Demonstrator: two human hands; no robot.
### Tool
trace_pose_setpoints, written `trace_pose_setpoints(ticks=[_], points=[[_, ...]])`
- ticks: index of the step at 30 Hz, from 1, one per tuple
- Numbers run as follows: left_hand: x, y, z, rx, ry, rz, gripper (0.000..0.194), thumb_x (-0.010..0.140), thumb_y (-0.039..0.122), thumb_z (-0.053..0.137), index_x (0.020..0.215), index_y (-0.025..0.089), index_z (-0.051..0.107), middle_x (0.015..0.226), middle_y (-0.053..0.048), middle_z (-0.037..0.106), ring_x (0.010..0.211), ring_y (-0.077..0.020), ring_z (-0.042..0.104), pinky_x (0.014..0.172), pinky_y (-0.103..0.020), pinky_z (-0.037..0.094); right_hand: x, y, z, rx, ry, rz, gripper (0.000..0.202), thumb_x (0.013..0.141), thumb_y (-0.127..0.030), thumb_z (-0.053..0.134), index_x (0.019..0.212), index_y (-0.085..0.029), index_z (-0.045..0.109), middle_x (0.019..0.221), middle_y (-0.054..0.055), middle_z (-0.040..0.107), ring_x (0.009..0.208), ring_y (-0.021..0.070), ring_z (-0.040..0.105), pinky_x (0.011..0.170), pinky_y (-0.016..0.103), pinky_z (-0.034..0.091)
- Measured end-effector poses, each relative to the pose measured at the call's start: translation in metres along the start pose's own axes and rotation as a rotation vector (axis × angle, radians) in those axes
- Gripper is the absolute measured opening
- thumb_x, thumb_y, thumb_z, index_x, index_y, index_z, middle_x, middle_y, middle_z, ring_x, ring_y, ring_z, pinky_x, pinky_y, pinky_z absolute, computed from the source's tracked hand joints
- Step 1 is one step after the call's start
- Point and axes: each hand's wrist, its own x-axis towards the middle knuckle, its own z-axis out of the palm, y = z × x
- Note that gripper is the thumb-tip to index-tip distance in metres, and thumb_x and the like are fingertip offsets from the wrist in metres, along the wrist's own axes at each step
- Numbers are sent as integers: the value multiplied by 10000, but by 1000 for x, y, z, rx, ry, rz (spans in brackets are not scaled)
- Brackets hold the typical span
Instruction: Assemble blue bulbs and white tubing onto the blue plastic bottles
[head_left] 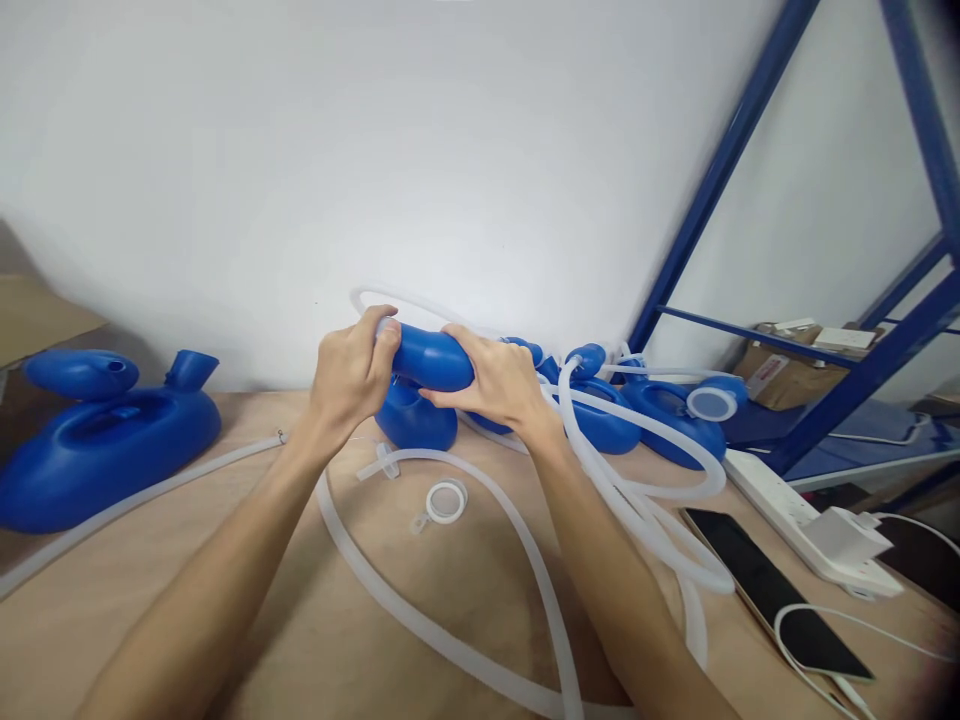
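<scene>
In front of the wall, my right hand [499,378] is wrapped round the right end of a rounded blue plastic head [431,357]. My left hand [351,368] pinches a whitish tube end at the left end of that head; my fingers hide most of the joint. Just below and behind stands a blue plastic bottle [416,418], partly covered by my hands. A translucent tube [420,625] loops over the table between my forearms. Near its free end lies a small white clip [388,461], and beside that a round white cap [446,500] with a tab.
Another blue bottle [150,440] with its head stands at the left. Several more blue bottles [607,420] with coiled tubes [637,500] are at the right. A phone [772,590], a power strip [787,510] and a blue metal frame [720,180] are farther right.
</scene>
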Motion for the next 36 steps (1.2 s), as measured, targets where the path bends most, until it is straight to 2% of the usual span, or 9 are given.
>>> trace_pose_setpoints(ticks=[5, 10, 15, 17, 20, 23, 28, 33, 36], points=[[1, 1, 4, -173, 36, -130, 458, 1030, 434, 362, 1233, 214, 709, 638, 3, 630, 576, -190, 654, 621, -286, 486, 1, -9, -4, -71, -4, 29, 799, 789, -767, 698, 1418, -281, 609, 1098, 76, 819, 962, 356, 771, 775, 383, 518], [6, -5, 14, -416, 21, -287, 356, 1004, 380, 416, 1048, 207, 723, 874, -43, 700, 605, -168, 674, 500, -255, 517, -1, -10, -10, -96, -41, 65, 787, 781, -793, 681, 1375, -278, 645, 997, 75, 817, 924, 360, 766, 772, 389, 508], [21, -26, 0, -689, 15, -537, 292, 998, 339, 433, 989, 167, 669, 726, -43, 666, 555, -195, 669, 579, -352, 621, -1, -10, -20, 6, 5, 76, 803, 795, -745, 707, 1443, -288, 581, 1104, 65, 801, 977, 348, 751, 802, 394, 521], [23, -34, -8, -611, -120, -528, 409, 1017, 487, 455, 1111, 155, 674, 776, -65, 703, 579, -212, 697, 640, -395, 642, -1, -8, -23, 29, -13, 72, 808, 801, -727, 719, 1464, -292, 562, 1106, 64, 793, 976, 345, 742, 825, 413, 529], [20, -45, -18, -377, -268, -503, 670, 887, 563, 689, 1442, 213, 552, 1179, -149, 741, 879, -290, 771, 830, -472, 649, -2, 0, -25, 76, -34, 60, 772, 794, -667, 768, 1442, -290, 586, 1165, 69, 760, 1013, 332, 724, 864, 424, 538], [17, -49, -22, -199, -363, -372, 710, 798, 577, 775, 1421, 270, 622, 1416, -135, 665, 1244, -349, 668, 1077, -520, 547, -3, 10, -24, 110, -47, 33, 728, 766, -598, 821, 1388, -265, 643, 1289, 90, 684, 1043, 313, 709, 880, 421, 550], [15, -39, -23, -447, -738, -199, 425, 856, 627, 693, 1086, 293, 821, 1163, -50, 798, 1173, -300, 705, 1105, -424, 531, -2, 23, -17, 235, -32, -12, 833, 723, -535, 879, 1444, -238, 587, 1312, 99, 711, 1167, 326, 684, 983, 453, 534], [10, -34, -18, -659, -724, -319, 514, 852, 671, 679, 1125, 261, 825, 1134, -108, 812, 1113, -343, 734, 1018, -467, 590, 0, 32, -11, 373, 21, -16, 670, 764, -588, 845, 1295, -210, 692, 1269, 78, 757, 1121, 292, 715, 934, 395, 547], [8, -32, -12, -541, -738, -246, 492, 820, 611, 740, 1169, 271, 809, 1151, -85, 811, 1141, -325, 726, 1036, -437, 581, 1, 35, -9, 379, 24, 6, 657, 794, -610, 817, 1312, -221, 705, 1302, 71, 756, 1176, 293, 709, 985, 398, 538]])
